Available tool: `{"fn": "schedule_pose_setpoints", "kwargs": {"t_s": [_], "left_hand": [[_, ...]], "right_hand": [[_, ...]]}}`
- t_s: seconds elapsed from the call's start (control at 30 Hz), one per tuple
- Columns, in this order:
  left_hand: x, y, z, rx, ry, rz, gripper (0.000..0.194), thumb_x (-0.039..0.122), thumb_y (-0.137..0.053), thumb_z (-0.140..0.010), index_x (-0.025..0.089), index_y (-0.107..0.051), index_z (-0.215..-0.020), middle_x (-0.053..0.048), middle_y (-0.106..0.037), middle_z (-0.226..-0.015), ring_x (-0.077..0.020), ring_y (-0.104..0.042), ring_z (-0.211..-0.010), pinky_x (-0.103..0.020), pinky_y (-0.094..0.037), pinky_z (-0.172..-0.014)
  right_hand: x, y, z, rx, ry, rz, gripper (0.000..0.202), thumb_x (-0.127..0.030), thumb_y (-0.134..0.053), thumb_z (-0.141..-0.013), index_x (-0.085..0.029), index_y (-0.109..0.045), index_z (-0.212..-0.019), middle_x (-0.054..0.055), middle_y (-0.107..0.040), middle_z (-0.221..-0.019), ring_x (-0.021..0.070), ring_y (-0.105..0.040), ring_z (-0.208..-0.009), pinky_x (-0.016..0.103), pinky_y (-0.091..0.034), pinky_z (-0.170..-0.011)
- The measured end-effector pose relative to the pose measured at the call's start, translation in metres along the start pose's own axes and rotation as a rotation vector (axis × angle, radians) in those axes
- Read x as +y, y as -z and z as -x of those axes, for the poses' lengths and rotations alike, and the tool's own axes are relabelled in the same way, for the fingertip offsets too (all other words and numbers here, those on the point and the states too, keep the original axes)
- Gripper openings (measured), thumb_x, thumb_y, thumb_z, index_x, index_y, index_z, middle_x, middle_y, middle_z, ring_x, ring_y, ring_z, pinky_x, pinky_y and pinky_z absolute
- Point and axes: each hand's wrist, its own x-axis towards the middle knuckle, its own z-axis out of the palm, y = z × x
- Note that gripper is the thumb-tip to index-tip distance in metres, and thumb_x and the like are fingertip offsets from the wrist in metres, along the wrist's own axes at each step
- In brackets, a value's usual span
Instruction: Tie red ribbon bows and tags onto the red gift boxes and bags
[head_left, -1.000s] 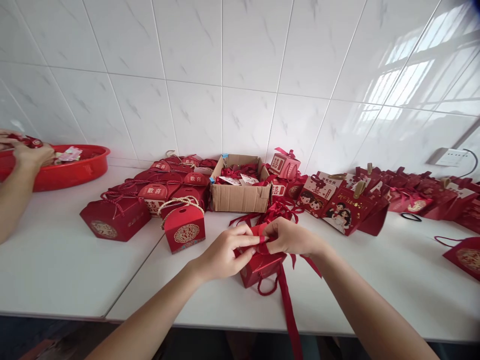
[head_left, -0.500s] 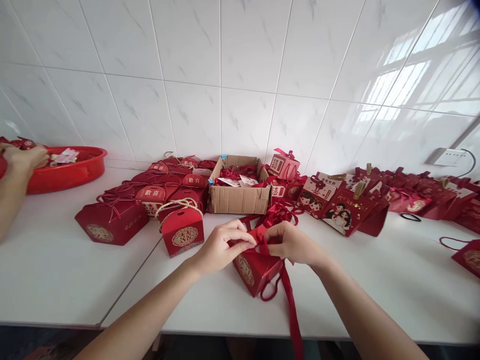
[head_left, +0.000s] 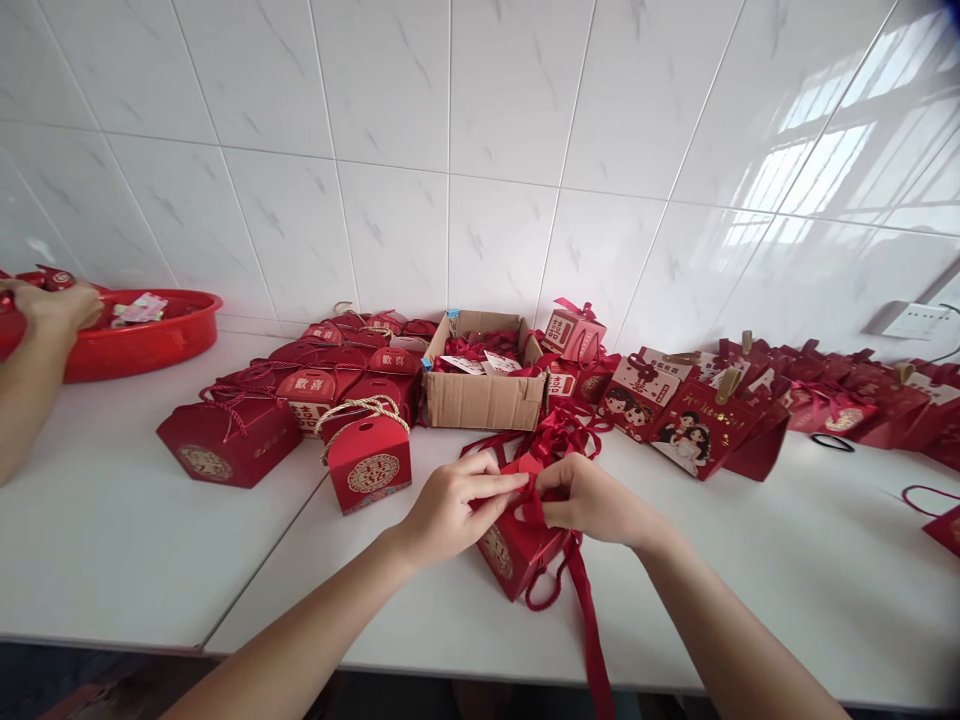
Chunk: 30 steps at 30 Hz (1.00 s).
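Observation:
A red gift box (head_left: 517, 550) with a round gold emblem sits tilted on the white table, between my two hands. My left hand (head_left: 457, 505) is at its top left, fingers closed on the red ribbon (head_left: 589, 620). On the top right, my right hand (head_left: 592, 500) pinches a loop of the same ribbon. One ribbon end hangs down over the table's front edge. A dark red cord handle (head_left: 546, 590) curls at the box's right side. Behind the hands lies a heap of red ribbon (head_left: 562, 430).
An open cardboard box (head_left: 484, 400) stands behind the ribbon heap. Several red gift boxes (head_left: 240, 440) cluster left, and more patterned ones (head_left: 690, 430) stand right. At far left, another person's hand (head_left: 60, 305) is over a red basin (head_left: 150, 345). A black ring (head_left: 832, 442) lies right.
The camera view has shifted slightly. My left fingers have straightened and reach further right across the ribbon, while my right hand stays pinched at the ribbon.

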Motion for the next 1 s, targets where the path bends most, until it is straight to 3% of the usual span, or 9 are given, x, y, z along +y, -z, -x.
{"fn": "schedule_pose_setpoints", "kwargs": {"t_s": [0.17, 0.47, 0.63, 0.83, 1.0], "left_hand": [[-0.004, -0.002, 0.0, 0.051, -0.083, -0.044, 0.026, 0.013, -0.055, -0.089, 0.015, -0.074, -0.105, -0.004, -0.059, -0.074, -0.0104, -0.058, -0.063, -0.021, -0.048, -0.058], [0.002, -0.008, 0.0, 0.093, -0.06, -0.105, 0.018, 0.009, -0.054, -0.086, 0.011, -0.072, -0.088, -0.005, -0.061, -0.072, -0.0115, -0.056, -0.063, -0.022, -0.046, -0.058], [0.006, -0.005, 0.0, 0.064, -0.052, -0.167, 0.018, 0.007, -0.056, -0.082, 0.015, -0.072, -0.079, -0.003, -0.059, -0.072, -0.011, -0.054, -0.063, -0.021, -0.042, -0.057], [0.006, -0.006, 0.002, 0.07, -0.067, -0.206, 0.024, 0.008, -0.053, -0.083, 0.017, -0.074, -0.093, -0.004, -0.059, -0.075, -0.0126, -0.054, -0.066, -0.022, -0.043, -0.06], [0.003, -0.007, 0.004, 0.076, -0.093, -0.156, 0.027, 0.01, -0.051, -0.087, 0.019, -0.074, -0.095, -0.004, -0.058, -0.075, -0.0116, -0.053, -0.064, -0.021, -0.043, -0.058]], "right_hand": [[-0.002, 0.001, -0.003, -0.033, -0.017, 0.016, 0.025, -0.023, -0.064, -0.074, -0.016, -0.05, -0.054, -0.006, -0.031, -0.051, 0.0068, -0.024, -0.05, 0.024, -0.017, -0.044], [-0.001, -0.003, -0.001, -0.025, 0.045, 0.048, 0.026, -0.022, -0.06, -0.075, -0.017, -0.046, -0.054, -0.006, -0.031, -0.053, 0.0069, -0.024, -0.052, 0.023, -0.019, -0.045], [-0.002, -0.003, 0.0, -0.008, 0.056, 0.046, 0.025, -0.021, -0.06, -0.075, -0.017, -0.046, -0.055, -0.006, -0.032, -0.054, 0.0072, -0.024, -0.052, 0.024, -0.019, -0.045], [0.0, -0.007, 0.004, 0.06, 0.083, 0.021, 0.022, -0.025, -0.058, -0.079, -0.017, -0.05, -0.061, -0.005, -0.038, -0.058, 0.0081, -0.029, -0.055, 0.023, -0.023, -0.048], [-0.003, -0.005, 0.004, 0.013, 0.046, 0.02, 0.022, -0.023, -0.058, -0.077, -0.016, -0.048, -0.058, -0.005, -0.036, -0.056, 0.0079, -0.027, -0.054, 0.024, -0.021, -0.048]]}}
